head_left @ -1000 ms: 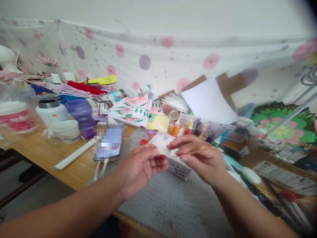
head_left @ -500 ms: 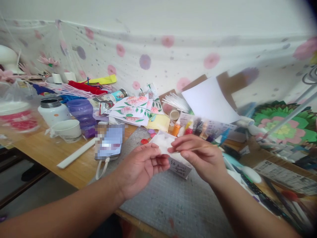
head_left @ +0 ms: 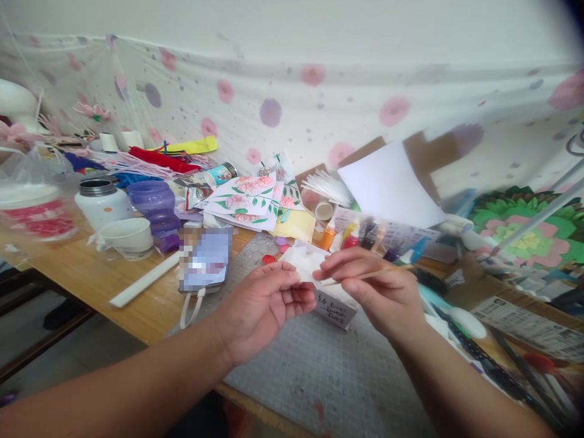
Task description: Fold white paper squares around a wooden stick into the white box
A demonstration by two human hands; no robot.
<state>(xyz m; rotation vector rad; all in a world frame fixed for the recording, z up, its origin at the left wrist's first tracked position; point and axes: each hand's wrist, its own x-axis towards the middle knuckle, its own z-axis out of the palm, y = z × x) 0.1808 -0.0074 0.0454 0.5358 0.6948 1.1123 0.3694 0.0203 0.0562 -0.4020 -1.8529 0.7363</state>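
My right hand (head_left: 381,286) is closed around a thin wooden stick (head_left: 371,275), whose pale tip points left toward my other hand. My left hand (head_left: 278,295) has thumb and forefinger pinched together with the other fingers curled. What sits in that pinch blends with the white behind it, so I cannot make it out. Just beyond and below both hands stands a small white box (head_left: 335,308) with handwriting on its side and white, fluffy-looking material (head_left: 308,258) inside. It rests on a grey cutting mat (head_left: 292,377).
Small paint bottles, an orange one (head_left: 327,236) among them, stand behind the box. Left lie a phone (head_left: 207,258) with a cable, a white strip (head_left: 146,278) and a paper cup (head_left: 125,238). Flower drawings (head_left: 249,201) lie behind. A cardboard box (head_left: 524,316) is at right.
The whole view has shifted slightly, with the scene sitting a little further right. Both hands keep nearly the same pose, and the stick stays in my right hand.
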